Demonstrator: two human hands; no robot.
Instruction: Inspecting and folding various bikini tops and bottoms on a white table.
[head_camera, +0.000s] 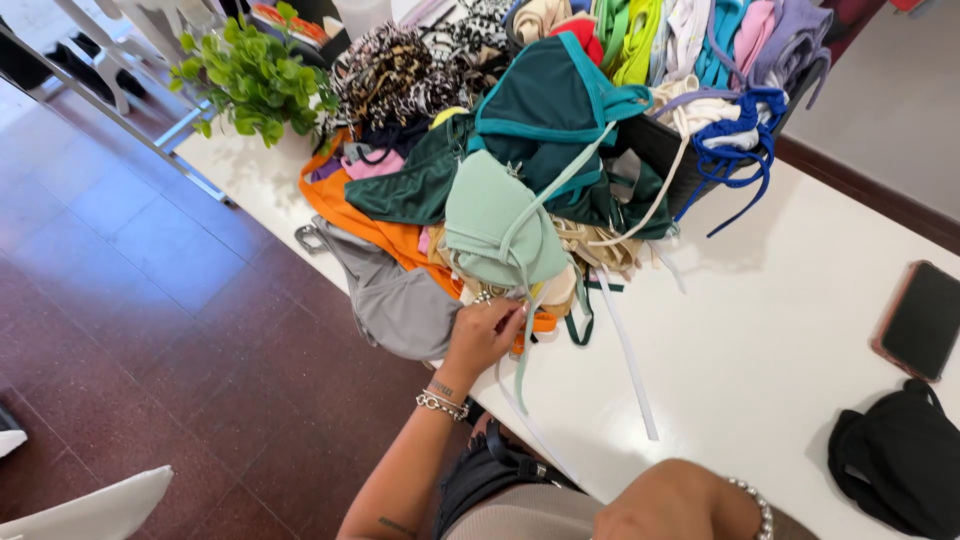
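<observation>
Here the left hand (487, 332) pinches, fingers narrowed, the near edge of a mint-green swimwear piece (497, 220) atop the garment pile (430, 170) on the white tabletop (760, 340); the right hand (680, 500) sits at the near edge, its grip impossible to tell; a phone (920, 320) lies far right.

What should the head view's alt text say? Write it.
The left hand reaches into a heap of colourful swimwear on a white table, touching a mint green piece. A phone and black garment lie right.
</observation>
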